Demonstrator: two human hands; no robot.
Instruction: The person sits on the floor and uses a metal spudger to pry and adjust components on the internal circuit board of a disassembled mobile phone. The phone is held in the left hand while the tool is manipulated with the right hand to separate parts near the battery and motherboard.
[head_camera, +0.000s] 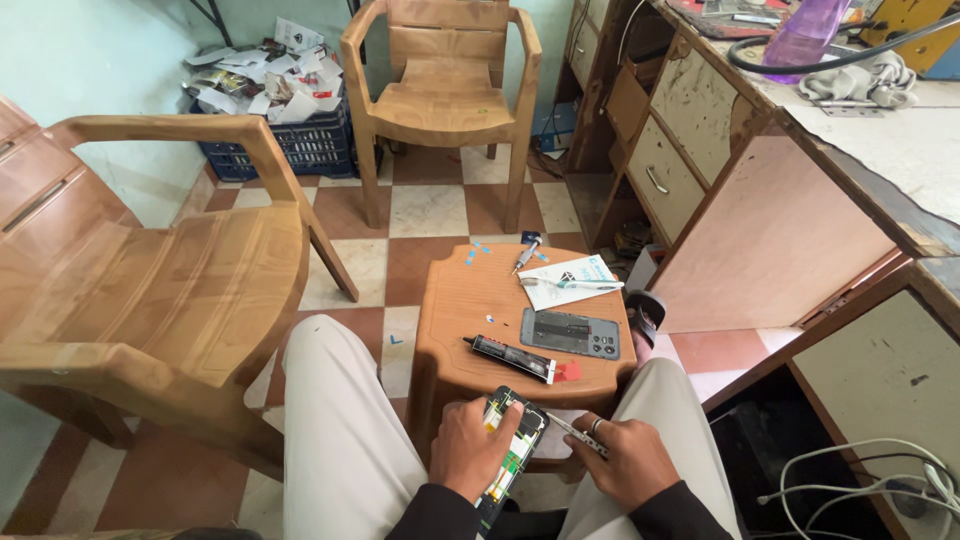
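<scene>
My left hand (475, 445) grips an opened phone (512, 447) with its circuit board showing, held over my lap at the near edge of a small brown plastic stool (470, 300). My right hand (628, 462) pinches thin metal tweezers (572, 430), whose tip points at the phone's upper right edge. On the stool lie a grey phone back cover (570, 333), a black glue tube with a red tip (517, 359), a screwdriver (526, 255) and a white card with a blue-handled tool (572, 282).
A brown plastic chair (150, 300) stands at my left, another (445, 95) farther ahead. A blue crate of papers (280, 90) sits by the wall. A desk with drawers (760, 220) runs along the right; white cables (870, 480) hang low right.
</scene>
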